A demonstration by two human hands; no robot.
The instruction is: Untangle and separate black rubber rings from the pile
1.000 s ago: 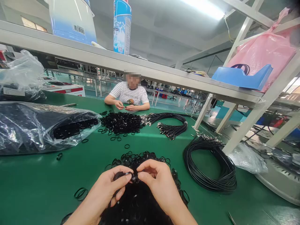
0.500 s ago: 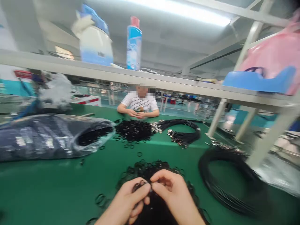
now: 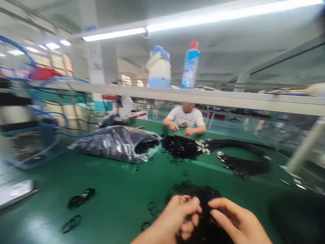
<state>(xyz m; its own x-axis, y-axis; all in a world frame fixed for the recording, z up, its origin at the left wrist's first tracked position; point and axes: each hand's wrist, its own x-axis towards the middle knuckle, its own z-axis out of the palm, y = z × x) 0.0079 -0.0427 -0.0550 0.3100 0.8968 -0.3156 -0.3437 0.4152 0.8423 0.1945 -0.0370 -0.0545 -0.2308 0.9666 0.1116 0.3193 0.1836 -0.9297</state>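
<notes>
My left hand (image 3: pixel 184 215) is closed, with thumb and forefinger pressed together and thin black rings looped at its fingers. Just to its right, my right hand (image 3: pixel 235 218) has thumb and forefinger slightly apart, and no object shows between them. Both hands are over a heap of black rings (image 3: pixel 189 189), which they partly cover. A few loose rings (image 3: pixel 151 207) lie left of this heap on the green tabletop (image 3: pixel 114 193). The hands are somewhat blurred.
A clear plastic bag (image 3: pixel 114 144) of black rings lies beyond my left hand. Farther back are another ring pile (image 3: pixel 180 147) and a bundle of black cables (image 3: pixel 248 164). A person (image 3: pixel 186 118) sits opposite, below a shelf (image 3: pixel 228 98). Small ring clusters (image 3: pixel 81 198) lie left.
The view has swung left, so things appear farther right. My hands have separated slightly, and the right thumb and forefinger have spread a little. The hands of the person opposite have also parted.
</notes>
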